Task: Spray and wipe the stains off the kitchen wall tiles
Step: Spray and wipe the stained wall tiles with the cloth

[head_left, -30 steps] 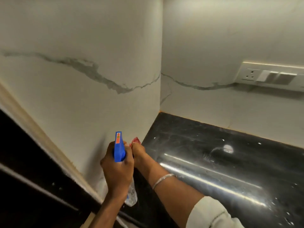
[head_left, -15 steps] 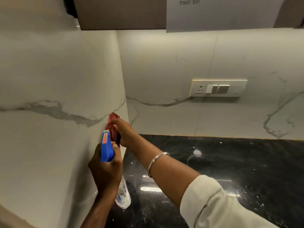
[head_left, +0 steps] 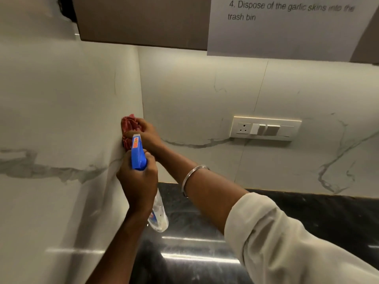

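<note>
My left hand (head_left: 137, 185) grips a clear spray bottle (head_left: 158, 214) by its neck; its blue trigger head (head_left: 137, 153) points up toward the wall corner. Just above and behind it, my right hand (head_left: 146, 134) holds a crumpled red cloth (head_left: 128, 125) against the left wall tile (head_left: 61, 111), close to the corner. That tile is white marble-look with a grey vein running across it. A metal bangle sits on my right wrist. The bottle's blue head hides part of the cloth.
A back wall tile (head_left: 201, 93) carries a white socket and switch plate (head_left: 265, 128). Below lies a glossy black countertop (head_left: 205, 253). A brown cabinet (head_left: 143, 19) hangs overhead with a printed paper sheet (head_left: 287, 25) taped to it.
My right hand has carried the red cloth up the left wall tile from near the counter to mid height. The left hand with the bottle has followed upward, and the view has tilted up.
</note>
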